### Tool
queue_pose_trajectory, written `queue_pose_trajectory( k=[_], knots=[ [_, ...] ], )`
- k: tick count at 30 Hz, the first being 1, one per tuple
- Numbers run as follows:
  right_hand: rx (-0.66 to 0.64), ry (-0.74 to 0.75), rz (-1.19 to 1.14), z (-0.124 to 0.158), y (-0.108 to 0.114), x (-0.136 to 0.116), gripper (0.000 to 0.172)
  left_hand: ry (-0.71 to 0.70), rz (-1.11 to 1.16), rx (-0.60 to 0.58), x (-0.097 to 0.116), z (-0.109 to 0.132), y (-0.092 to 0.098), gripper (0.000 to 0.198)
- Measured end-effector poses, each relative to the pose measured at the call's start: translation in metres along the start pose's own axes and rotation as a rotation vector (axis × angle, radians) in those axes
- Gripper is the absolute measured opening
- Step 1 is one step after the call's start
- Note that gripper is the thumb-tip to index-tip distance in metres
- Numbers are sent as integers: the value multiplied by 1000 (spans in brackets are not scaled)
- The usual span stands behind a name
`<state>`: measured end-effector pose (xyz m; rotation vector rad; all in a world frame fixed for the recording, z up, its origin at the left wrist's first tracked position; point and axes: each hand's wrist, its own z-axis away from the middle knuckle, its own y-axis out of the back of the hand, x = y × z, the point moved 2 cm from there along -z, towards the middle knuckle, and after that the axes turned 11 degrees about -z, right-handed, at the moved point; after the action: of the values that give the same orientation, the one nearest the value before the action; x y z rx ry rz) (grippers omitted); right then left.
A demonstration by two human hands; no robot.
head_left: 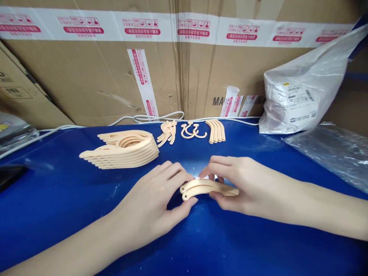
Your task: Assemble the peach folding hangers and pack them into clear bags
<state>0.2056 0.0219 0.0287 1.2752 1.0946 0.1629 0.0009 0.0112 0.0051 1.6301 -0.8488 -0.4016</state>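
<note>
Two curved beige plastic hanger arms (pixel 198 190) lie side by side in front of me, with a small round hole showing at each left end. My left hand (pixel 163 195) grips their left end, fingertips on the far edge and thumb on the near one. Farther right, my right hand (pixel 232 184) pinches the same pair between thumb and fingers, hiding part of their right end. Beyond my hands sit several matching curved arms (pixel 217 131) in a row, a few loose hooks (pixel 189 132) and a small heap of beige pieces (pixel 167 131).
A neat stack of beige hanger parts (pixel 129 151) stands at the left on the blue tabletop (pixel 258 245). Cardboard boxes (pixel 100 76) wall off the back, a white cable (pixel 161 117) running along their foot. At the right are a white plastic parcel (pixel 301 88) and clear film (pixel 330 149).
</note>
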Motion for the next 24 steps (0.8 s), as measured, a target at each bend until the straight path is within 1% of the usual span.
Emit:
queue_pose_trajectory(
  k=[2, 5, 10, 14, 15, 17, 19, 22, 24],
  knots=[
    [0, 0, -21, 2, -3, 0, 17, -37, 4, 13, 1, -1, 0, 15],
    [1, -10, -61, 5, -6, 2, 19, -86, 21, -3, 2, -1, -3, 17],
    [-28, -13, -102, 6, -9, 3, 18, -109, -7, 5, 3, -2, -5, 10],
    [-69, 27, -91, 0, -3, 3, 17, -133, -62, 46, 5, -1, -6, 6],
    [-70, 41, -87, -4, 1, 4, 19, -140, -71, 55, 5, -1, -6, 6],
    [-40, 67, -60, -15, 11, 9, 25, -151, -81, 70, 5, 0, -8, 6],
    [43, 104, 11, -33, 23, 19, 24, -148, -84, 84, 5, 1, -9, 7],
    [160, 147, 149, -71, 39, 40, 19, -144, -77, 93, 4, 2, -10, 9],
    [179, 219, 242, -101, 43, 54, 19, -145, -73, 86, 3, 2, -9, 12]
  ],
)
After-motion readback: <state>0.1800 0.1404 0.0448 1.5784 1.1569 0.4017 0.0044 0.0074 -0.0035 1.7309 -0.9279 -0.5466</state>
